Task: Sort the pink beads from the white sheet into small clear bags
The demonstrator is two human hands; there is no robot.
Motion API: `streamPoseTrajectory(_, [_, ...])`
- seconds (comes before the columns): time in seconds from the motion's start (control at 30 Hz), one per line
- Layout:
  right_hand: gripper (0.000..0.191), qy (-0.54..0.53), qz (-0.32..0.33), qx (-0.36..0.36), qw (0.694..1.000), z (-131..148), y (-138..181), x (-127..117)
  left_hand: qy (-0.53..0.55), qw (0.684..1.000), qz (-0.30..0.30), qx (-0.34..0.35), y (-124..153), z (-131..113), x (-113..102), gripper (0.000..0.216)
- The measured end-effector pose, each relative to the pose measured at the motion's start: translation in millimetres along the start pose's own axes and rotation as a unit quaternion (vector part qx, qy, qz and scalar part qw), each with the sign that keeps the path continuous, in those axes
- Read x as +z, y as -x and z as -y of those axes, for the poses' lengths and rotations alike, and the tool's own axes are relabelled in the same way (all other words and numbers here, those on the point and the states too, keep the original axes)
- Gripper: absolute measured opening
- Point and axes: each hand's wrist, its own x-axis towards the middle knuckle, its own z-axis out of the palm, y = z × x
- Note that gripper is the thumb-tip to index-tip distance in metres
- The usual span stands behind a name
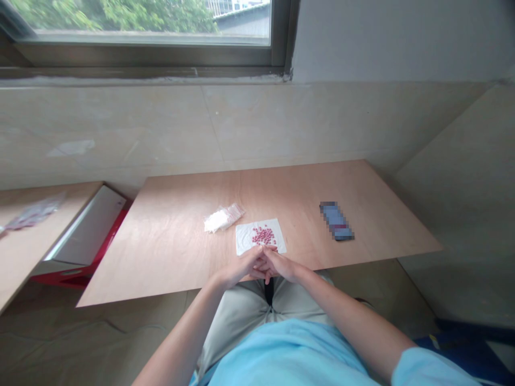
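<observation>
My left hand (240, 266) and my right hand (277, 264) meet at the near edge of a wooden tabletop (181, 252), fingers pressed together in a pinch. What lies between the fingertips is too small to make out. Just beyond the fingers a white paper napkin (246, 239) lies flat, with a heap of several small pink beads (263, 235) on it. To the napkin's left sits a small clear plastic bag (222, 218) with white contents.
A dark blue phone-like object (337, 220) lies on the table's right part. At left stand a second wooden surface (24, 252) with a plastic bag (34, 213), and a white board on a red frame (86, 236). A tiled wall and a window rise behind.
</observation>
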Motion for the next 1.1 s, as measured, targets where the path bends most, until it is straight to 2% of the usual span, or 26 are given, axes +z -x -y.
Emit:
streamPoseTrajectory(0.13, [0.069,0.004,-0.030,-0.057,0.998,13.0,4.1,3.1,-0.089,0.987,-0.119,0.065,9.5,-18.9,-18.7,0.052])
streamPoseTrajectory(0.2, [0.067,0.009,-0.053,-0.074,0.996,18.0,8.7,1.6,-0.137,0.959,-0.222,0.108,13.5,-25.6,-40.2,0.050])
streamPoseTrajectory(0.27, [0.067,0.017,-0.075,-0.082,0.994,21.0,12.7,-1.3,-0.234,0.888,-0.362,0.161,17.5,-27.4,-67.1,0.044])
streamPoseTrajectory(0.33, [0.067,0.023,-0.096,-0.085,0.992,22.4,14.8,-4.3,-0.386,0.792,-0.435,0.182,21.7,-24.3,-93.6,0.035])
streamPoseTrajectory(0.4, [0.066,0.031,-0.109,-0.087,0.990,22.4,14.6,-6.3,-0.499,0.717,-0.451,0.184,25.1,-17.5,-114.0,0.029])
streamPoseTrajectory(0.47, [0.065,0.041,-0.117,-0.090,0.988,21.0,12.6,-7.4,-0.568,0.681,-0.434,0.162,26.5,-9.5,-125.4,0.027])
streamPoseTrajectory(0.57, [0.063,0.055,-0.128,-0.092,0.986,17.3,9.4,-8.4,-0.625,0.660,-0.400,0.117,25.1,-1.0,-128.7,0.029])
streamPoseTrajectory(0.63, [0.062,0.062,-0.135,-0.089,0.985,15.4,8.4,-8.9,-0.639,0.650,-0.399,0.104,23.6,0.2,-126.4,0.035])
streamPoseTrajectory(0.9, [0.059,0.078,-0.154,-0.089,0.981,12.5,7.4,-12.5,-0.609,0.632,-0.452,0.159,26.2,-12.3,-121.5,0.040])
streamPoseTrajectory(1.1, [0.058,0.085,-0.158,-0.093,0.979,4.7,4.1,-15.9,-0.612,0.644,-0.434,0.147,24.7,-7.2,-123.5,0.034])
